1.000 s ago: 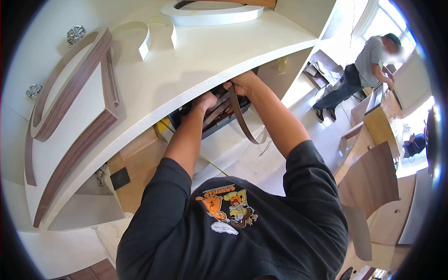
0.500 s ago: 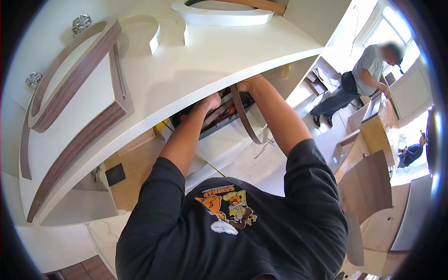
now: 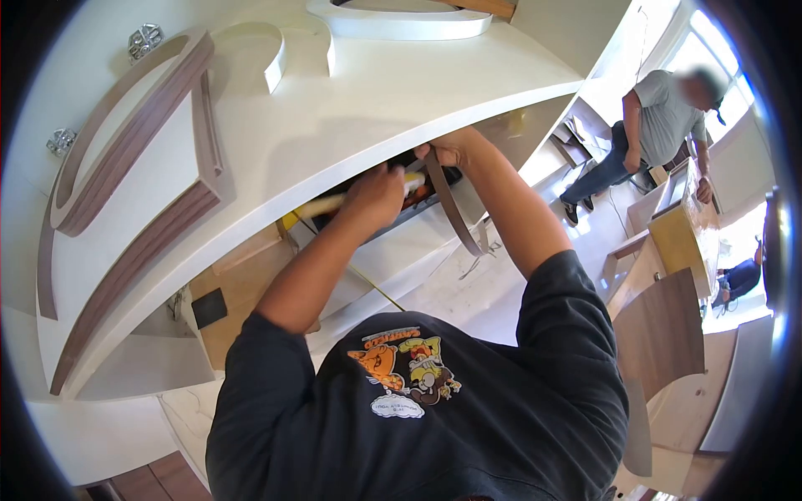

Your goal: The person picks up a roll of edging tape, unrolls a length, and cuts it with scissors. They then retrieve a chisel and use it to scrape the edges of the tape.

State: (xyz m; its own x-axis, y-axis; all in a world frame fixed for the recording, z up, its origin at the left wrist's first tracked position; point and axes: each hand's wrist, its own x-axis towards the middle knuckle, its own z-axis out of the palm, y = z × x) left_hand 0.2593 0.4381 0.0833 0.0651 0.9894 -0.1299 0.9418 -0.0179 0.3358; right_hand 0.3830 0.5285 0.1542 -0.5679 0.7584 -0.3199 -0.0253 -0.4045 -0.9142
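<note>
Drawn back from under the counter (image 3: 334, 117), your left hand (image 3: 378, 199) seems clamped on a blurred pale tool (image 3: 317, 205); your right fingers (image 3: 429, 151) pinch the strip (image 3: 452, 204) beneath the counter's edge, best kept clear of the tool.

Left forearm (image 3: 311, 271): angled forward and inward, elbow bent;
Left hand (image 3: 378, 199): curled closed, back of the hand upward, fingers apparently blurred by motion;
Right forearm (image 3: 515, 203): reaching forward and inward;
Right hand (image 3: 446, 150): thumb and fingers pinched, partly hidden.
</note>
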